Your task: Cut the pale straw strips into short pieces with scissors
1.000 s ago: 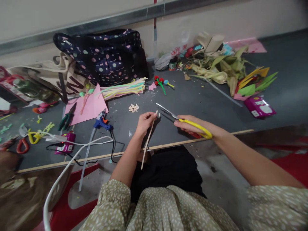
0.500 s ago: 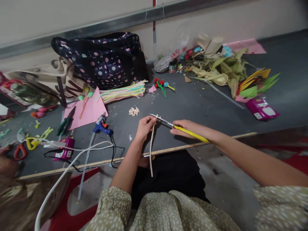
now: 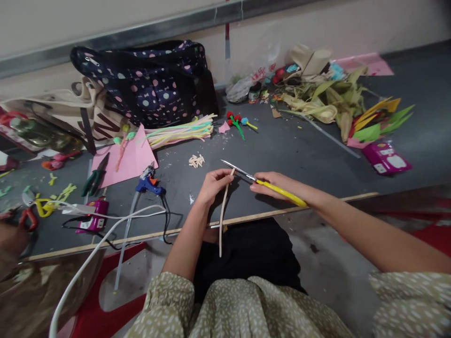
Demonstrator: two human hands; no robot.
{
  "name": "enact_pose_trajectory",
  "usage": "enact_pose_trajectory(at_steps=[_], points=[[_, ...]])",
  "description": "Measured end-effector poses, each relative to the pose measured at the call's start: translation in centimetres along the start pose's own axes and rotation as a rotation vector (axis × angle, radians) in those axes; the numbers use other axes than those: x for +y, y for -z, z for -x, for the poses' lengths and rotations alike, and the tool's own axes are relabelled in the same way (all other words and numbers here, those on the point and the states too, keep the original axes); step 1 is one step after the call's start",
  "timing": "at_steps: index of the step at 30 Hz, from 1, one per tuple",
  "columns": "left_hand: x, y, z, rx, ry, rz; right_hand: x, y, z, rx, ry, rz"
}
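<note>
My left hand (image 3: 215, 185) pinches a pale pipe cleaner (image 3: 223, 211) near its top end. The strip's long end hangs down past the table edge over my lap. My right hand (image 3: 271, 184) is wrapped round a pair of scissors (image 3: 278, 188) with yellow handles. Their metal blades point left and lie just above the strip's top end, close to my left fingertips. Whether the blades touch the strip I cannot tell. Beyond my left hand is a small pile of short pale cut pieces (image 3: 196, 161). Behind it lies a bundle of pastel pipe cleaners (image 3: 183, 132).
A blue glue gun (image 3: 150, 184) with cables lies left, near pink paper (image 3: 130, 164) and green-handled pliers (image 3: 95, 178). A dark dotted bag (image 3: 151, 89) stands behind. Dried husks (image 3: 324, 105) and a purple box (image 3: 386, 158) are at right. Another person's hand (image 3: 14, 239) is far left.
The scissor blades have lifted slightly off the strip's top end, where they crossed it before. My left hand has shifted a little, and the view has moved slightly.
</note>
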State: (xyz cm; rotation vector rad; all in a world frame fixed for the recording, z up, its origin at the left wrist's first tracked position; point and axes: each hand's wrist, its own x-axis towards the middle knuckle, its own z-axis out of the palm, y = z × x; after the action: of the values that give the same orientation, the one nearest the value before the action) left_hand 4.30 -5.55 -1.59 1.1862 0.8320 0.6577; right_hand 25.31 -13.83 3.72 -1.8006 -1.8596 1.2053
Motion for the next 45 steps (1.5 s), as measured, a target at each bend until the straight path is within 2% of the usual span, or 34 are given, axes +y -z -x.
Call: enact_pose_trajectory(at_steps=[6,23,32,35,39,45], points=[[-0.4,0.2,-0.1,0.060,-0.030,0.021,0.5,-0.2,0.2,-0.034,-0.001,0.075],[-0.3,0.1,-0.4,0.036,-0.012,-0.026,0.9,-0.5,-0.8,-0.055,0.072,0.114],[-0.2,0.1,-0.4,0.032,0.029,-0.054,0.8,-0.3,-1.1,-0.097,0.031,0.079],[-0.1,0.0,-0.3,0.030,0.046,-0.053,0.8,-0.3,-1.0,-0.099,0.026,0.014],[0.0,0.0,-0.2,0.032,0.051,-0.053,0.4,-0.1,-0.7,-0.157,-0.053,-0.093],[0.3,0.0,-0.3,0.039,0.072,-0.067,-0.6,0.2,-0.8,-0.203,-0.099,-0.050]])
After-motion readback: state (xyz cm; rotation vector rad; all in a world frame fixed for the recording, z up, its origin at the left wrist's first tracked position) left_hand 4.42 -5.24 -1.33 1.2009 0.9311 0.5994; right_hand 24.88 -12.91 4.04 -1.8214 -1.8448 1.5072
